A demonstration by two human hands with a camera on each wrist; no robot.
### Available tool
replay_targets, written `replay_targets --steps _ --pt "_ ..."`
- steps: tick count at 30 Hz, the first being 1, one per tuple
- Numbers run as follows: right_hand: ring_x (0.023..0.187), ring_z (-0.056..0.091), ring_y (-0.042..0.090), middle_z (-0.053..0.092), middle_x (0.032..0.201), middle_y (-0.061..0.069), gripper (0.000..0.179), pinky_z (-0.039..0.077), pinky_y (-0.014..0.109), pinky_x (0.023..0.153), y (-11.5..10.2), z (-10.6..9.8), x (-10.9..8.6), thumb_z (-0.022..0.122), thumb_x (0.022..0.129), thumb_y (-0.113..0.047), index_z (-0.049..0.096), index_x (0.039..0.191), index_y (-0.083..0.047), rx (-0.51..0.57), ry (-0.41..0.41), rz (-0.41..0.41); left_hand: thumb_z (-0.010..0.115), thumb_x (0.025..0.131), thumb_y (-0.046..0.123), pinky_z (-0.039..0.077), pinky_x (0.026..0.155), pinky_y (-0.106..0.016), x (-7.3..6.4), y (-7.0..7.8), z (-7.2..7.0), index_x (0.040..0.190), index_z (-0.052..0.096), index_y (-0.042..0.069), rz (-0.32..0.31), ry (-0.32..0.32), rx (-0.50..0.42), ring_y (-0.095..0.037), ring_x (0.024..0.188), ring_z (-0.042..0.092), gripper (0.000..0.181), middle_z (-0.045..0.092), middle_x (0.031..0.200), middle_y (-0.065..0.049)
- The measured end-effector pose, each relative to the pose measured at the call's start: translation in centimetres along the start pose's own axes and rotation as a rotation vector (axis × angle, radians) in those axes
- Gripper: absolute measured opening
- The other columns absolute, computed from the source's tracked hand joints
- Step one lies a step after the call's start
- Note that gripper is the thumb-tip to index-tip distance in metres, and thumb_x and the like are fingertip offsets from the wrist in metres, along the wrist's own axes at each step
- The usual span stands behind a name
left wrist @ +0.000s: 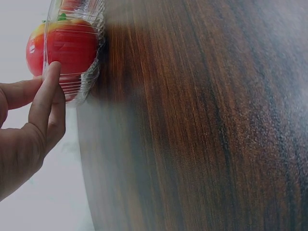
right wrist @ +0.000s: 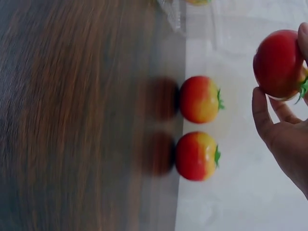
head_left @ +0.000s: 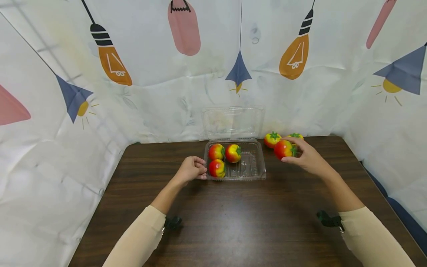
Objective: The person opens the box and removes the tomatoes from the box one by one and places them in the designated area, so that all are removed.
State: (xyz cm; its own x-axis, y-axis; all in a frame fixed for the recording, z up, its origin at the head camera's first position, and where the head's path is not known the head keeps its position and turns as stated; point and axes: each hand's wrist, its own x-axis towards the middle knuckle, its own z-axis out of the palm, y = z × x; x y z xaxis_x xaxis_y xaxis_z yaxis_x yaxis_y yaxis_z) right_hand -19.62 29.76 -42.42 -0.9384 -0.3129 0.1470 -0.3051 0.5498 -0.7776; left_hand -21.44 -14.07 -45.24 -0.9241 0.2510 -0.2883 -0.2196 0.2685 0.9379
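A clear plastic clamshell box point(head_left: 248, 163) lies on the table with its lid point(head_left: 233, 122) raised at the back. Three red-and-yellow tomatoes sit in its left part, one of them a front tomato point(head_left: 217, 168). My left hand point(head_left: 192, 168) pinches the box's left rim between thumb and fingers, beside that tomato point(left wrist: 72, 47). To the right of the box, my right hand point(head_left: 305, 157) holds another tomato point(right wrist: 278, 65) by its sides, raised above the table, its green stalk end toward the palm. Two more tomatoes point(right wrist: 198, 99) rest on the table behind it, one partly hidden by the hand.
The dark wood-grain table point(head_left: 230, 222) ends at the back against a white curtain point(head_left: 160, 107) printed with lamps and bulbs. Curtain also hangs along both sides. Dark straps point(head_left: 330, 219) circle both wrists near the beige sleeves.
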Motion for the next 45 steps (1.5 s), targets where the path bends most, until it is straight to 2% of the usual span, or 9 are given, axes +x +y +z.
replay_targets --steps 4,8,14,16,23,33,36,41,45 --pt "0.104 0.055 0.023 0.048 0.14 0.015 0.066 0.055 0.017 0.079 0.5 -0.7 -0.5 0.078 0.095 -0.021 0.047 0.152 -0.01 -0.054 0.031 0.017 0.062 0.096 -0.012 0.067 0.067 -0.032 0.3 -0.2 -0.1 0.125 0.052 -0.017 0.007 -0.006 0.008 -0.014 0.064 0.068 0.031 0.066 0.088 -0.016" --pt "0.106 0.054 0.028 0.048 0.142 0.017 0.069 0.054 0.02 0.077 0.9 -1.7 -0.9 0.078 0.094 -0.028 0.045 0.153 -0.013 -0.103 0.052 0.078 0.063 0.096 -0.011 0.066 0.065 -0.029 0.4 -0.3 -0.1 0.125 0.052 -0.017 0.003 -0.006 0.004 -0.014 0.065 0.068 0.031 0.066 0.089 -0.016" --pt "0.117 0.053 0.04 0.042 0.152 0.023 0.074 0.055 0.041 0.085 1.8 -3.0 -1.1 0.077 0.095 -0.035 0.04 0.152 -0.007 -0.145 0.071 0.152 0.063 0.096 -0.012 0.067 0.067 -0.031 0.3 -0.4 -0.1 0.125 0.053 -0.017 -0.004 0.002 -0.004 -0.014 0.065 0.068 0.031 0.065 0.088 -0.015" --pt "0.12 0.052 0.042 0.041 0.153 0.025 0.076 0.054 0.044 0.088 2.2 -3.3 -1.2 0.077 0.095 -0.036 0.039 0.152 -0.004 -0.161 0.082 0.161 0.062 0.096 -0.012 0.067 0.067 -0.031 0.2 -0.3 -0.1 0.125 0.053 -0.017 -0.004 0.006 -0.003 -0.014 0.065 0.068 0.031 0.064 0.088 -0.015" --pt "0.118 0.05 0.04 0.041 0.149 0.027 0.075 0.044 0.011 0.075 3.4 -4.4 -1.6 0.077 0.095 -0.035 0.041 0.151 -0.001 -0.166 0.121 0.173 0.063 0.095 -0.013 0.067 0.069 -0.035 0.0 -0.2 -0.1 0.124 0.053 -0.017 0.004 0.007 -0.004 -0.014 0.064 0.068 0.031 0.065 0.087 -0.015" --pt "0.115 0.047 0.041 0.045 0.14 0.03 0.071 0.041 0.017 0.077 4.9 -5.7 -1.3 0.078 0.094 -0.03 0.045 0.146 0.005 -0.223 0.143 0.159 0.062 0.096 -0.013 0.066 0.065 -0.029 0.1 -0.1 0.0 0.124 0.053 -0.017 -0.003 0.009 -0.002 -0.013 0.064 0.067 0.03 0.064 0.088 -0.015" --pt "0.115 0.046 0.043 0.043 0.141 0.033 0.074 0.046 0.027 0.078 5.3 -6.1 -1.1 0.077 0.095 -0.034 0.043 0.148 0.005 -0.247 0.142 0.185 0.062 0.096 -0.012 0.067 0.066 -0.031 0.1 -0.2 0.0 0.124 0.054 -0.016 -0.004 0.009 0.003 -0.014 0.065 0.068 0.03 0.065 0.089 -0.016" --pt "0.122 0.041 0.053 0.034 0.148 0.041 0.084 0.046 0.061 0.088 6.0 -6.6 -0.6 0.074 0.096 -0.041 0.035 0.153 0.008 -0.27 0.148 0.262 0.063 0.096 -0.012 0.067 0.067 -0.031 0.2 -0.3 -0.1 0.125 0.053 -0.016 -0.005 0.007 0.005 -0.014 0.065 0.068 0.031 0.066 0.091 -0.019" --pt "0.126 0.04 0.057 0.031 0.15 0.043 0.091 0.042 0.071 0.095 6.5 -6.7 -0.5 0.071 0.097 -0.046 0.028 0.155 0.011 -0.271 0.173 0.324 0.063 0.096 -0.012 0.067 0.068 -0.031 0.3 -0.5 -0.2 0.124 0.053 -0.016 -0.004 0.003 0.005 -0.015 0.065 0.068 0.031 0.066 0.092 -0.02"
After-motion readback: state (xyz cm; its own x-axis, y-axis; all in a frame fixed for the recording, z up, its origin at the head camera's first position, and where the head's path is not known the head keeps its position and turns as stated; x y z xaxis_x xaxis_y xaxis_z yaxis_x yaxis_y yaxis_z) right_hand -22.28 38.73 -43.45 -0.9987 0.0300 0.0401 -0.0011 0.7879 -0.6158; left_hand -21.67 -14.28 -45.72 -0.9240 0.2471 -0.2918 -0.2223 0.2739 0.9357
